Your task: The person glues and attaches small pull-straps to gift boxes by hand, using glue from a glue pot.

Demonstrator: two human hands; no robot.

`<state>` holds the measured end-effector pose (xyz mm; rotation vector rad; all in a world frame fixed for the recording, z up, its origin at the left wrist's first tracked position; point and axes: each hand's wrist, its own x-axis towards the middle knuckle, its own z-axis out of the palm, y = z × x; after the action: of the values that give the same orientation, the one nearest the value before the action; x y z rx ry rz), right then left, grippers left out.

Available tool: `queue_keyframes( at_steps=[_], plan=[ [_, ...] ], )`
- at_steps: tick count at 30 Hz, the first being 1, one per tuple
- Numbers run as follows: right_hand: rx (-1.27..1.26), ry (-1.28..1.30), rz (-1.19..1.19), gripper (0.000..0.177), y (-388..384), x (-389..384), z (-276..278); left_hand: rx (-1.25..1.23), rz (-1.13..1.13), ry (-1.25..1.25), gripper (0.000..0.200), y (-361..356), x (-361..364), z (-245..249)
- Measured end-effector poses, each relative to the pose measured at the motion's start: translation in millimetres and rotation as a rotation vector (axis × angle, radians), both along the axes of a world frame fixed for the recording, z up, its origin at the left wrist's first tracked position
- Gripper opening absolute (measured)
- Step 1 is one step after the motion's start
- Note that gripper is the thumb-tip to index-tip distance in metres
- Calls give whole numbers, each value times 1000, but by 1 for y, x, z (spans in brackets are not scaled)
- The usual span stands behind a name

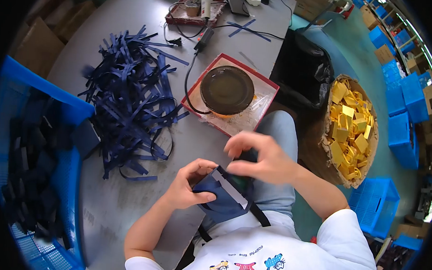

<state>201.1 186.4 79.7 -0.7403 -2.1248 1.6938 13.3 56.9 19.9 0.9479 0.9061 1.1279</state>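
Holding a navy piece at the table's near edge

The navy piece [223, 198] is dark blue and folded, with a white strip along its top. It sits over the lap, right of the grey table [126, 198]. The left hand [189, 184] clamps its left side. The right hand [263, 159] arches above, fingers curled, possibly pinching the far edge.

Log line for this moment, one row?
left hand: holds blue pouch | right hand: at pouch top | ribbon pile: on table
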Motion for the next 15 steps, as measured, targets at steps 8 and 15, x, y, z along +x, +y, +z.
queue_keyframes(
  at_steps=[8,15],
  plan=[
    [-198,182,-164,14,1,-14,-28,-185,-65,236,62,-66,-27,28],
    [236,138,151,5,-18,-70,-61,-796,28,366,54,-274,3,51]
  ],
)
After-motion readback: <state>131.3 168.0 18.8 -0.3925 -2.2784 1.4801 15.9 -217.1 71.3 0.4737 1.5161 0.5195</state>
